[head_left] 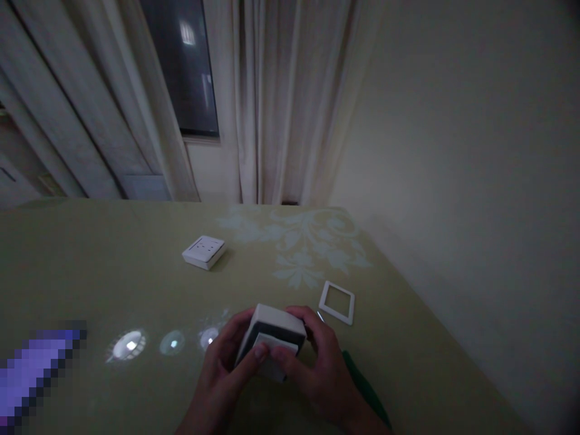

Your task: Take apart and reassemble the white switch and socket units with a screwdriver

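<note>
Both my hands hold a white wall socket box (281, 318) with a dark inner edge, tilted up toward me above the near part of the table. My left hand (226, 362) wraps its left side and my right hand (317, 356) its right side. Both thumbs press on a pale plate (276, 343) at its face; the fingers behind are hidden. Just beyond my right hand lies a white square frame (324, 304). Partly under that hand is a tool with a green handle (365, 386); a thin metal tip shows near the frame, so it looks like a screwdriver.
Farther back on the green table (136, 272) sits a second white wall socket (205, 251). A pixelated purple shape (36, 374) covers the lower left. A pale wall (475, 181) runs along the table's right edge, and curtains (281, 103) hang behind it.
</note>
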A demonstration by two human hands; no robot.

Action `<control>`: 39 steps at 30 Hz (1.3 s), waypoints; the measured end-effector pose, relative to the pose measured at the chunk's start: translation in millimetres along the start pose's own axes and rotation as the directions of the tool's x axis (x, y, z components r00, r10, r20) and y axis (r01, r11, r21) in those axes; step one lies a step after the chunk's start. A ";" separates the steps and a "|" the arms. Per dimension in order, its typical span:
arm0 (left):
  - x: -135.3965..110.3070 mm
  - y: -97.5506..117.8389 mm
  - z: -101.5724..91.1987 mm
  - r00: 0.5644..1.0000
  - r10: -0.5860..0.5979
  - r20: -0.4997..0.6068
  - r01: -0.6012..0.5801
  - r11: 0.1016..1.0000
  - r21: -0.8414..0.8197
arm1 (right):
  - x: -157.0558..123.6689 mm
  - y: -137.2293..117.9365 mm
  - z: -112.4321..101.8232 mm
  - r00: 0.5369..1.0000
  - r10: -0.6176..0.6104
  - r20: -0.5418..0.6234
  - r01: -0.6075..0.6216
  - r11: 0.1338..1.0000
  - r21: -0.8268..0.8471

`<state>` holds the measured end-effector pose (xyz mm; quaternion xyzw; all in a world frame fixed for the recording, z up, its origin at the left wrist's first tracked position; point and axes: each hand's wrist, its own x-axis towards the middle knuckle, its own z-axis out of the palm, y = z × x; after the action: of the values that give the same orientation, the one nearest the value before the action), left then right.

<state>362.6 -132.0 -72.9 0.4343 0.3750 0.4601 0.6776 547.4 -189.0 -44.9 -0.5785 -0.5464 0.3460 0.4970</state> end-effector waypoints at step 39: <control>-1.2 4.3 15.9 0.991 -0.130 -0.031 0.121 0.971 -0.207 | 4.4 11.1 2.8 0.998 0.047 -0.028 -0.044 0.994 0.098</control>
<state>375.4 -136.2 -63.3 0.3275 0.3674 0.4620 0.7378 548.7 -183.2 -55.6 -0.5713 -0.5079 0.3747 0.5246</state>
